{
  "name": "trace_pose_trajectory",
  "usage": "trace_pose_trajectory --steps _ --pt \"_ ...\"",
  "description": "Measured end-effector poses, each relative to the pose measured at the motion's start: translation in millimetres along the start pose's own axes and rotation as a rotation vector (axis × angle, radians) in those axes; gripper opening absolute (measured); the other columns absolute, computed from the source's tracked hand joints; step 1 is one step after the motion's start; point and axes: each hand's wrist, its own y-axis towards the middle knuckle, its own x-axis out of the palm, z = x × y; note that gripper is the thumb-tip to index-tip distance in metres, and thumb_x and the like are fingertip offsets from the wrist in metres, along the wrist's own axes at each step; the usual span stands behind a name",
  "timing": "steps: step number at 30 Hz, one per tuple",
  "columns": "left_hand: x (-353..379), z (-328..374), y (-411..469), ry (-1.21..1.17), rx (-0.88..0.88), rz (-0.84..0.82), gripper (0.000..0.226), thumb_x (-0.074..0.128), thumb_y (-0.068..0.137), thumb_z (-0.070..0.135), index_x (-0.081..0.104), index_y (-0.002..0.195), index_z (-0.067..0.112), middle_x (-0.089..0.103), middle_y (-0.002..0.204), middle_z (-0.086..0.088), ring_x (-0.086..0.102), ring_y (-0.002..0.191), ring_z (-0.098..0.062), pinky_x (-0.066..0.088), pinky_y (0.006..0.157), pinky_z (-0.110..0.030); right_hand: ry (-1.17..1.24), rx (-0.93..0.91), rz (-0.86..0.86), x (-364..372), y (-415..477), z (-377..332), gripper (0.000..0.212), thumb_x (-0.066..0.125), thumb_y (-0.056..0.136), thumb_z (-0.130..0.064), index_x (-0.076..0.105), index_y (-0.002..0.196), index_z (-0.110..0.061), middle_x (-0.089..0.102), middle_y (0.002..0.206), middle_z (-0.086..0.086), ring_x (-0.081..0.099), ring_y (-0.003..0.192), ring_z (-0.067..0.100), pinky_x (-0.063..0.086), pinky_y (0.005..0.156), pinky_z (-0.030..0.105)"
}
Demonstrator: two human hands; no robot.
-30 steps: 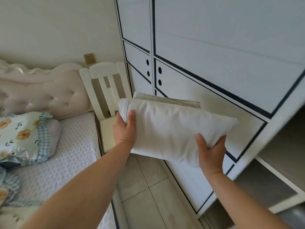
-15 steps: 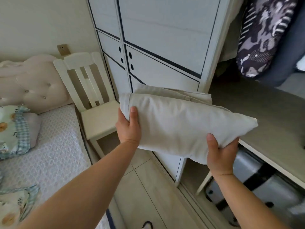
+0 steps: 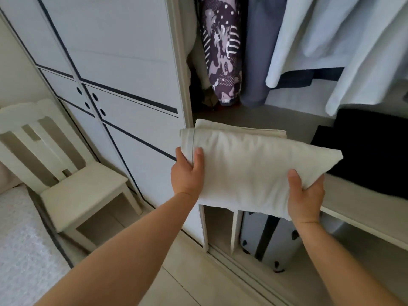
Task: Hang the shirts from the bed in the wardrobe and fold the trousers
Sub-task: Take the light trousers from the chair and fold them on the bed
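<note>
Item: folded trousers [image 3: 254, 164], pale, held level in the air at the front of the open wardrobe [image 3: 123, 62], above its shelf [image 3: 357, 202] edge. My left hand [image 3: 187, 175] grips the seamed end, thumb on top, and my right hand [image 3: 305, 193] clasps the opposite end, fingers beneath, so the folds hold together. Adjacent: black folded pile [image 3: 371, 149] on the shelf, shirts [image 3: 320, 40] hanging above; the spot left of the pile is, I judge, the berth.
</note>
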Motion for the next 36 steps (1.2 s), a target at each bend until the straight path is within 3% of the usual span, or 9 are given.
trace_pose_trajectory --steps 6,10,14,17,20,27,32,34,36 --pt "49.6 18.9 12.6 0.046 -0.042 -0.208 0.049 0.039 0.093 0.053 0.033 0.131 0.024 0.045 0.086 0.015 0.05 0.08 -0.014 0.041 0.072 -0.032 -0.098 0.109 0.096 -30.5 27.1 10.7 0.042 0.062 0.088 -0.033 0.042 0.125 -0.029 0.055 0.099 -0.022 0.056 0.083 -0.012 0.041 0.068 0.004" --pt "80.8 27.0 23.6 0.017 -0.064 -0.347 0.047 0.043 0.092 0.049 0.031 0.13 0.025 0.05 0.096 0.01 0.052 0.083 -0.015 0.043 0.071 -0.032 -0.154 0.151 0.17 -45.1 44.2 15.0 0.05 0.061 0.088 -0.034 0.043 0.133 -0.019 0.055 0.108 -0.008 0.054 0.094 0.007 0.041 0.08 0.019" --pt "115.8 39.1 40.8 -0.06 -0.066 -0.505 0.042 0.044 0.093 0.038 0.03 0.131 0.025 0.051 0.11 0.002 0.053 0.096 -0.023 0.046 0.08 -0.037 -0.205 0.172 0.255 -57.9 69.3 18.0 0.051 0.061 0.089 -0.033 0.044 0.135 -0.019 0.055 0.11 -0.009 0.053 0.099 0.01 0.038 0.084 0.022" --pt "146.6 49.8 54.6 -0.138 -0.067 -0.615 0.026 0.044 0.093 0.027 0.037 0.117 0.026 0.052 0.101 0.003 0.052 0.089 -0.02 0.041 0.077 -0.033 -0.19 0.215 0.292 -74.0 88.5 19.5 0.049 0.06 0.089 -0.036 0.045 0.134 -0.022 0.058 0.108 -0.016 0.056 0.095 0.001 0.041 0.081 0.014" --pt "179.1 67.6 65.5 -0.243 -0.095 -0.659 0.016 0.049 0.092 0.02 0.045 0.107 0.025 0.055 0.089 0.008 0.054 0.081 -0.014 0.042 0.068 -0.026 -0.204 0.286 0.316 -94.6 113.4 17.7 0.055 0.059 0.087 -0.045 0.043 0.136 -0.024 0.056 0.116 -0.009 0.055 0.105 0.012 0.041 0.091 0.027" --pt "249.7 112.9 75.6 -0.381 -0.235 -0.927 0.028 0.061 0.09 0.02 0.056 0.118 0.018 0.067 0.108 -0.003 0.065 0.097 -0.022 0.052 0.088 -0.038 -0.224 0.524 0.332 -153.9 176.2 2.9 0.083 0.057 0.077 -0.066 0.034 0.143 -0.021 0.049 0.12 -0.006 0.049 0.099 0.015 0.039 0.084 0.029" --pt "300.7 138.4 60.1 -0.418 -0.35 -1.009 0.002 0.061 0.092 0.024 0.061 0.092 0.022 0.069 0.1 -0.003 0.066 0.092 -0.021 0.052 0.087 -0.037 -0.429 0.689 0.397 -197.2 222.1 -6.8 0.049 0.05 0.096 -0.037 0.048 0.127 0.0 0.057 0.106 0.015 0.052 0.078 0.026 0.038 0.066 0.03" --pt "319.9 146.1 52.9 -0.427 -0.34 -0.994 0.005 0.061 0.092 0.026 0.058 0.094 0.022 0.067 0.1 -0.001 0.064 0.091 -0.019 0.05 0.086 -0.035 -0.497 0.692 0.413 -213.3 233.2 -10.3 0.044 0.045 0.098 -0.03 0.048 0.129 0.002 0.052 0.094 0.009 0.048 0.076 0.024 0.033 0.057 0.028" --pt "336.5 154.3 45.5 -0.437 -0.361 -0.957 0.015 0.062 0.091 0.03 0.056 0.1 0.019 0.064 0.096 0.001 0.061 0.086 -0.015 0.047 0.083 -0.032 -0.489 0.665 0.447 -228.4 240.1 -11.8 0.054 0.049 0.095 -0.036 0.042 0.137 -0.002 0.055 0.106 0.01 0.053 0.091 0.026 0.036 0.069 0.027"
